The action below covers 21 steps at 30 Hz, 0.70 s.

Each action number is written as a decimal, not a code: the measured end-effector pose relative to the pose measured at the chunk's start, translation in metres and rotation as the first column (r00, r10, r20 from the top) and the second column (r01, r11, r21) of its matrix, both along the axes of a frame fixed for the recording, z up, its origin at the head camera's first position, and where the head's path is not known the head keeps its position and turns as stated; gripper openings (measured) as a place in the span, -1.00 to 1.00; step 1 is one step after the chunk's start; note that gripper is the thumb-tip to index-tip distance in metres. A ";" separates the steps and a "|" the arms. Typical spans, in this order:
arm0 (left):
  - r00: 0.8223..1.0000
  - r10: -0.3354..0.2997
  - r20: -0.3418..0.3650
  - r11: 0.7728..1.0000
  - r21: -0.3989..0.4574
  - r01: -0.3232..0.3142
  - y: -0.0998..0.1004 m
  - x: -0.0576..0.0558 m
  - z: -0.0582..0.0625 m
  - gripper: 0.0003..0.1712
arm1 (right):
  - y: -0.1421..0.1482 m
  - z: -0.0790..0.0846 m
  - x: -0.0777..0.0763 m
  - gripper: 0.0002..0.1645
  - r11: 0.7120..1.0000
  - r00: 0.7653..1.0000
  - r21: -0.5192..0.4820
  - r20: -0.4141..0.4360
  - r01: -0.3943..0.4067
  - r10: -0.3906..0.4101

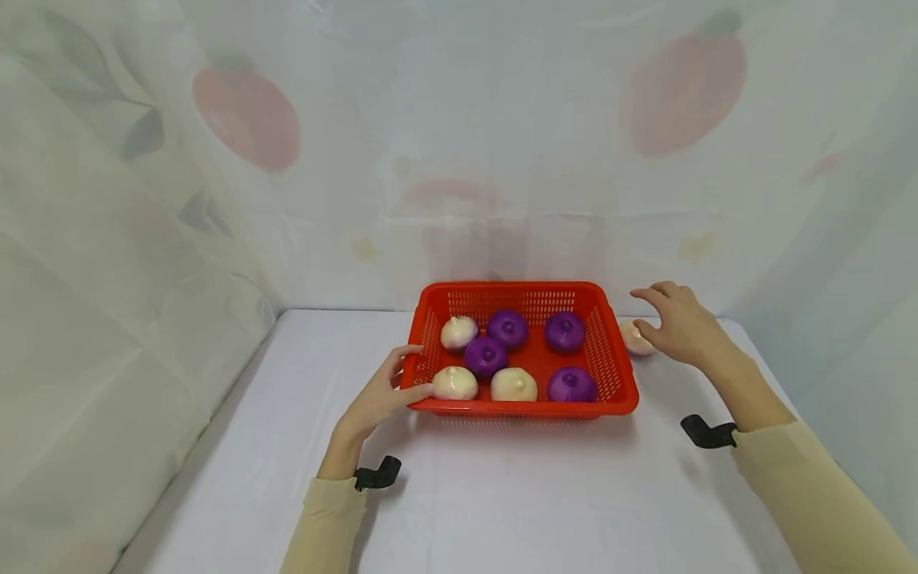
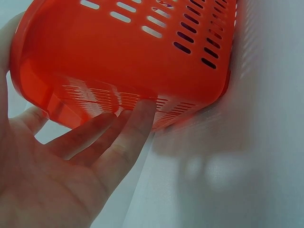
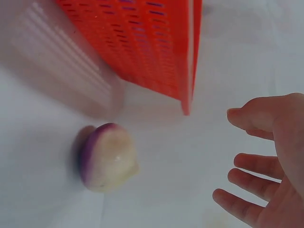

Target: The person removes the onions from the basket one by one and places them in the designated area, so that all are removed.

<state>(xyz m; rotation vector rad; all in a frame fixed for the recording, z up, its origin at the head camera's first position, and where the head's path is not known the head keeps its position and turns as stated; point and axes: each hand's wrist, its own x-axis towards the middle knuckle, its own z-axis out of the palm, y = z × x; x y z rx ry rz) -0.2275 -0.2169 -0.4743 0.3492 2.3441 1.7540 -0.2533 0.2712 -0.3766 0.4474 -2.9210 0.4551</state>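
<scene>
A red plastic basket with slotted walls holds several round turnips, some showing purple tops such as the purple turnip, others pale such as the white turnip. At its left end my left hand grips the rim, thumb over the edge and fingers against the outer wall. Outside the right end lies a lone turnip, pale with a purple side, on the table. Above and right of that turnip hovers my right hand, fingers spread and loosely bent, holding nothing; the hand partly covers the turnip in the head view.
A white cloth covers the table. Pale curtains with a faded fruit print hang behind the basket and along both sides. Each wrist carries a small black camera mount, such as the right mount.
</scene>
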 end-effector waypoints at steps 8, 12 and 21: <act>1.000 -0.004 0.017 1.000 0.007 0.004 0.000 0.000 0.001 -0.23 | -0.012 0.015 0.015 -0.43 0.999 0.998 -0.044 -0.055 -0.031 0.029; 1.000 -0.005 0.017 1.000 0.009 0.005 0.000 0.000 0.002 -0.24 | -0.018 0.020 0.020 -0.44 0.996 0.996 -0.063 -0.076 -0.056 0.051; 1.000 -0.010 0.009 1.000 0.011 0.010 0.000 0.000 0.002 -0.23 | -0.030 0.027 0.028 -0.43 0.990 0.993 -0.093 -0.063 -0.109 0.103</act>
